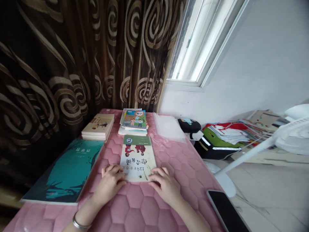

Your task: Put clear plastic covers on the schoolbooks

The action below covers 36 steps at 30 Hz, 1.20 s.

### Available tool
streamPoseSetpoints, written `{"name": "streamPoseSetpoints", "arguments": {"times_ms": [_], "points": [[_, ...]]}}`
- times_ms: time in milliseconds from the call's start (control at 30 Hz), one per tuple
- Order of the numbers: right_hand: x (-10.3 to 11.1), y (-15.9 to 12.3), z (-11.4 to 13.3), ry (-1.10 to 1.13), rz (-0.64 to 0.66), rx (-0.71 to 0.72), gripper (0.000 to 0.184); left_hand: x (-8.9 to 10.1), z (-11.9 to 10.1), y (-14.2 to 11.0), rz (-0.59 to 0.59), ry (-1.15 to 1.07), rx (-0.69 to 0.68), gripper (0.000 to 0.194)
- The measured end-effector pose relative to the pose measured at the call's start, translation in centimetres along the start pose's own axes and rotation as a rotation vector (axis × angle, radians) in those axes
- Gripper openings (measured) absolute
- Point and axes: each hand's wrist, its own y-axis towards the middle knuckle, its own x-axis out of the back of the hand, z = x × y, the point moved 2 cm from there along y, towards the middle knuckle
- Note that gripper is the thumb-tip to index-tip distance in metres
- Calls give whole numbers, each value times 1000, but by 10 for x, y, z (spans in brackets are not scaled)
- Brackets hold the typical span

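A dark curtain (72, 64) with swirls hangs at the left and across the back. Before it, on the quilted pink cover (127, 206), a large teal book (70, 167) lies flat, with a neat stack of beige books (98, 127) just behind it. The left hand (112, 180), a silver bangle (82, 225) on its wrist, has its fingers loosely bent at the left edge of a green-and-white book (138, 158). That book lies flat between the two hands, its cover print upside down, just in front of a pile of booklets (134, 120). The right hand (165, 184) is bent likewise at the book's right edge; the fingertips are small and soft in view, so I cannot tell whether either hand grips. Farther right come clear sheets (169, 127), the window (193, 42), a black pouch (189, 125), a green bag (217, 141) topped with papers, a phone (227, 209) near the cover's right edge, and a white fan (253, 154).
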Motion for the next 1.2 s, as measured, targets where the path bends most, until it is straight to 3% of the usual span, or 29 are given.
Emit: {"name": "streamPoseSetpoints", "arguments": {"times_ms": [200,333,433,567,700,833,1000,1200], "points": [[17,-10,-18,139,27,-18,17,-1,3,-6,-34,23,-14,13],[19,9,-18,210,36,-58,21,1,-11,-1,-56,69,-79,12],[15,45,-22,124,-2,-87,28,-3,-20,4,-8,106,-102,17],[3,112,-33,-65,32,-124,18,-12,-27,7,58,212,-70,17],[-6,171,-49,-130,60,-283,44,-16,-32,6,103,323,-65,19],[-12,202,-62,-125,93,-376,48,-15,-36,6,146,409,-85,21],[-5,194,-75,-147,115,-415,40,-12,-28,-1,151,427,-55,24],[21,129,-95,-125,98,-478,24,5,1,3,145,460,17,35]]}}
